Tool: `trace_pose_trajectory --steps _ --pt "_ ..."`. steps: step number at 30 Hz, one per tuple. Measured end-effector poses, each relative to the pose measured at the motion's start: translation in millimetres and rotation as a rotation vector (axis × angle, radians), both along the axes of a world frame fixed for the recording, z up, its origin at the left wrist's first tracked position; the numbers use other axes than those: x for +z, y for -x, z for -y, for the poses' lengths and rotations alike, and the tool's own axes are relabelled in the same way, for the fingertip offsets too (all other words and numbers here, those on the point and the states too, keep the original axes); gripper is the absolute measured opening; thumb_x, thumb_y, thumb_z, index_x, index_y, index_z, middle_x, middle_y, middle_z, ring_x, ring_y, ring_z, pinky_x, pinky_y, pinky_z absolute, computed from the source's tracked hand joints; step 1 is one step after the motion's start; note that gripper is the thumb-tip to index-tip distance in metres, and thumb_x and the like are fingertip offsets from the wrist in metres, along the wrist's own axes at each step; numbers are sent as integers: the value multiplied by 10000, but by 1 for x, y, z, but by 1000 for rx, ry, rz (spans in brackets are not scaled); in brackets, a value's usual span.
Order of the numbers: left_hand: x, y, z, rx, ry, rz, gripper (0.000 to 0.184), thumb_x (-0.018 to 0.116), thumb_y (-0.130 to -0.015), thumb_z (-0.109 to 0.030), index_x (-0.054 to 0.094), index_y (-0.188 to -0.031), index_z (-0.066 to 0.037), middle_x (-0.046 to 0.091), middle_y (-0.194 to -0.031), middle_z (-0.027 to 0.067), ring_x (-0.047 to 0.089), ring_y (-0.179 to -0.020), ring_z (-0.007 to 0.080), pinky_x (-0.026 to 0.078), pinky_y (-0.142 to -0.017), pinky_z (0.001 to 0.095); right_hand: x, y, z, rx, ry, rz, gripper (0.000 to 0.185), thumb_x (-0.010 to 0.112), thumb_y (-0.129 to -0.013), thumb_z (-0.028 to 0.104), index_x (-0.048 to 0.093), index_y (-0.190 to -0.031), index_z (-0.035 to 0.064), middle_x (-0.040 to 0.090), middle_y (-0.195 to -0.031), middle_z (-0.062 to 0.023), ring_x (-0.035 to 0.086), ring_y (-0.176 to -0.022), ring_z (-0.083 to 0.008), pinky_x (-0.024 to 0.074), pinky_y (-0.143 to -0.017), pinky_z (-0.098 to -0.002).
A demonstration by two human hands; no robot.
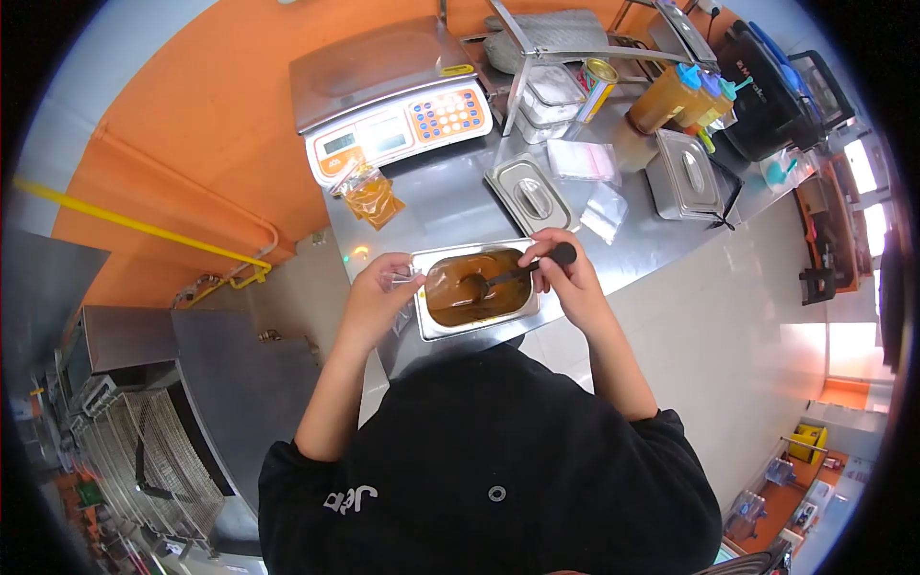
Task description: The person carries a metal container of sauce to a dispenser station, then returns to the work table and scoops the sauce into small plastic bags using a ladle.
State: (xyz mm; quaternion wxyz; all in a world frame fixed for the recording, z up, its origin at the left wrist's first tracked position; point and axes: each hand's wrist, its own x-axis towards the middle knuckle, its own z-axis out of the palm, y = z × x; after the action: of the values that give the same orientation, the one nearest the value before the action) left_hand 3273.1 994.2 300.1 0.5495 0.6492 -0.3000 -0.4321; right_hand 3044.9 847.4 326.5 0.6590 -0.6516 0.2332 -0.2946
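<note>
A steel food pan point(476, 332) at the table's front edge holds thick brown sauce point(455, 305). My right hand point(567, 278) is closed around the handle of a black ladle point(508, 276), and its bowl end dips into the sauce. At the pan's left rim, my left hand point(383, 292) pinches a clear plastic bag point(395, 278), part of which seems to hang below the fingers. Just behind the pan lies a steel lid point(530, 195) with a recessed handle.
A digital scale point(393, 125) stands back left, with a bag of orange-brown sauce point(372, 199) before it. Plastic bags point(583, 160), a lidded steel pan point(683, 174), sauce bottles point(661, 101) and a yellow can point(598, 86) occupy the right. Fryer baskets point(158, 460) are lower left.
</note>
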Motion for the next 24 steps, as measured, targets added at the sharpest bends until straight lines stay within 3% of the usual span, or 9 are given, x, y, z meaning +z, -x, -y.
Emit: trace_pose_trajectory --steps 2,4,8,12,15,17,20,24 --pt "5 4 2 -11 34 17 295 682 -777 -134 556 -1013 -9 552 -883 14 503 -757 84 420 -687 225 -2 9 2 21 -63 -53 250 447 -912 111 442 -1146 22 574 -891 -81 568 -778 -146 455 -689 -250" --pt "9 7 4 -35 10 172 294 683 -773 -124 556 -1009 -4 564 -867 27 507 -755 88 428 -683 234 -3 17 2 40 115 21 269 421 -933 139 440 -1168 9 599 -874 -110 569 -710 -149 471 -665 -259" --pt "18 11 6 -39 34 135 287 681 -772 -113 559 -1007 -3 571 -855 34 513 -758 91 430 -683 236 -18 36 5 -97 280 91 286 409 -945 223 435 -1147 22 609 -842 -173 569 -670 -182 474 -657 -291" --pt "18 13 7 -42 47 118 295 679 -773 -113 557 -1017 1 571 -858 36 517 -774 94 430 -696 237 -39 42 3 -115 293 141 298 408 -945 247 417 -1144 24 607 -841 -179 574 -674 -197 474 -656 -296" --pt "16 13 6 -31 51 140 304 678 -775 -115 554 -1025 4 568 -872 42 519 -789 99 428 -705 237 -55 40 -5 -185 169 201 298 405 -943 250 386 -1143 30 603 -844 -188 582 -673 -222 478 -651 -308" --pt "14 11 5 -23 57 151 308 677 -776 -115 552 -1030 6 566 -882 45 520 -798 102 427 -709 237 -65 39 -7 -292 -146 362 284 403 -940 228 363 -1150 41 597 -857 -195 589 -673 -230 485 -646 -304" --pt "10 7 3 -12 12 103 311 673 -779 -113 551 -1038 8 559 -916 56 518 -833 108 426 -728 240 -74 39 -8 -334 -358 455 262 403 -935 200 360 -1145 49 595 -884 -195 598 -678 -229 495 -648 -294" --pt "0 -4 0 22 -13 108 328 658 -796 -141 544 -1064 8 555 -949 62 515 -864 112 422 -738 244 -84 38 -11 -359 -548 531 244 397 -935 185 373 -1144 60 597 -905 -186 603 -690 -217 504 -654 -283"
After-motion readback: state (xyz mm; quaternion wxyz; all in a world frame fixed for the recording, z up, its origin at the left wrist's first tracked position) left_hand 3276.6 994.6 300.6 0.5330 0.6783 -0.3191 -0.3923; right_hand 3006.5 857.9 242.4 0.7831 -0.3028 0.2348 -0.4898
